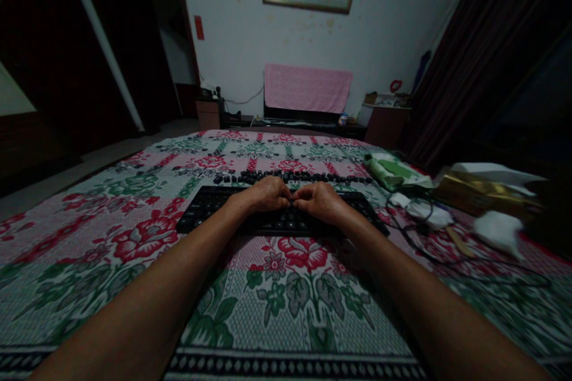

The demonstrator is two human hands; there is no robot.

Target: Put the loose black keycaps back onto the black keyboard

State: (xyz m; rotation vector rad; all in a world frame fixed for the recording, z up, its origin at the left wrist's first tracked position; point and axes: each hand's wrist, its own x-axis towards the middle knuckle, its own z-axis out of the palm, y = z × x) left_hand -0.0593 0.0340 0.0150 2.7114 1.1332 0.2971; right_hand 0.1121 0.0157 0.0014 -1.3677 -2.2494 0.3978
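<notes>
The woven cloth [319, 309], patterned with red and green flowers, formed the near surface. On it lay the keyboard [277, 226], a flat black slab, long axis left to right, directly beneath both hands. The left hand [270, 192] and right hand [320, 199] met over its middle, about equally near, fingers bent and tips drawn close; whether either pinched anything could not be told. Just beyond, small blocky keys [342, 178] lay in a ragged row, roughly parallel to the keyboard. Farther right lay a creased green pack [397, 172]; farthest, a pink towel [308, 88] hung flat.
</notes>
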